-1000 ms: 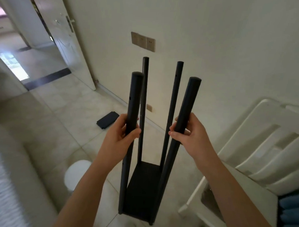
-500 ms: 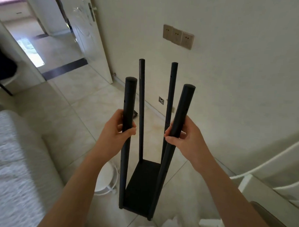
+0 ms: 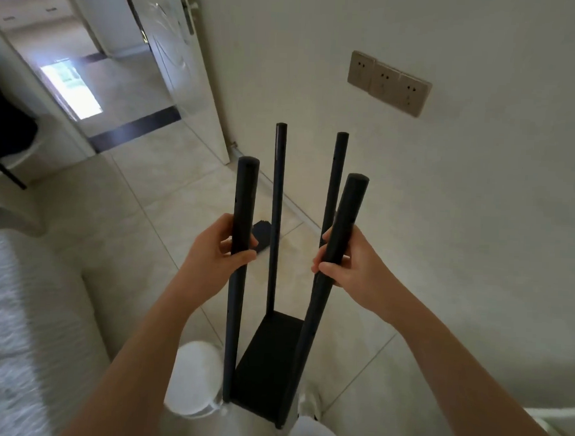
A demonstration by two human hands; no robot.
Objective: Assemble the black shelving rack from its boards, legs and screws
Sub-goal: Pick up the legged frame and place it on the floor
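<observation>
Black board (image 3: 259, 235) on the floor lies mostly hidden behind legs (image 3: 276, 217).

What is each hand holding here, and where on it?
The left hand grips the near-left leg of the half-built rack around mid-height; the right hand grips the near-right leg likewise. The bottom board is untouched.

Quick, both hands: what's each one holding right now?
Left hand: closed around the near-left leg.
Right hand: closed around the near-right leg.
</observation>
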